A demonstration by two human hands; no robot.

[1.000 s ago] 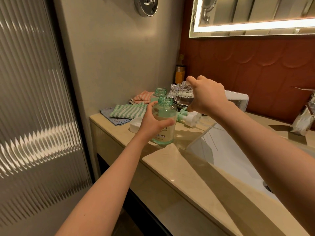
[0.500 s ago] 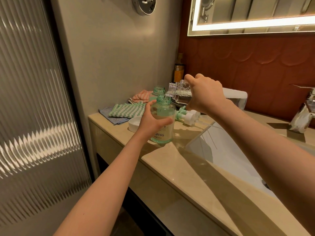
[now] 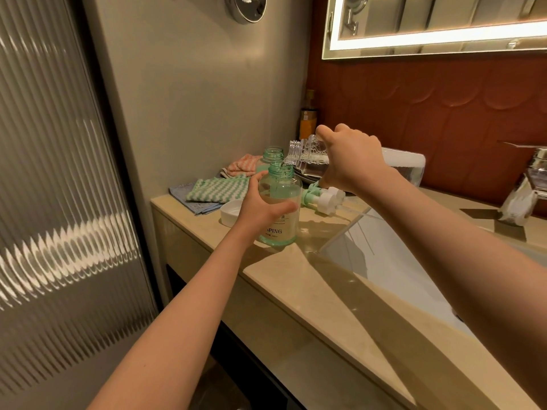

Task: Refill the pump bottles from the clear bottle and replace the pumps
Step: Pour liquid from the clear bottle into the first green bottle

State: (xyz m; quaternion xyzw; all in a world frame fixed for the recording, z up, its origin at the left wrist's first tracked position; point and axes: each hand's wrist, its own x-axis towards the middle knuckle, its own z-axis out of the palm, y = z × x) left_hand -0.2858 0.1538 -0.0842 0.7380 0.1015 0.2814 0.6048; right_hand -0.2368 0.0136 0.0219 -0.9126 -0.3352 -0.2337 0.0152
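From the head camera, the left hand (image 3: pixel 260 208) wraps around the side of a round, see-through green plastic bottle (image 3: pixel 281 217) with no pump on it. The thumb presses the front and the fingers curl behind. The bottle stands up straight on the smooth tan counter (image 3: pixel 296 291), and its open top sticks up just above this hand.

The right hand (image 3: pixel 352 161) curls tight around a clear plastic bottle (image 3: pixel 307 156) that is tipped over on its side. The clear bottle's open mouth pokes out to the left of this hand and sits right over the green bottle's top.

Just under the right hand, two white and green pumps (image 3: pixel 325 199) lie on the counter. A second open green bottle (image 3: pixel 273 155) stands just behind the left hand's bottle. A small white round dish (image 3: pixel 231 213) sits just left of the left hand.
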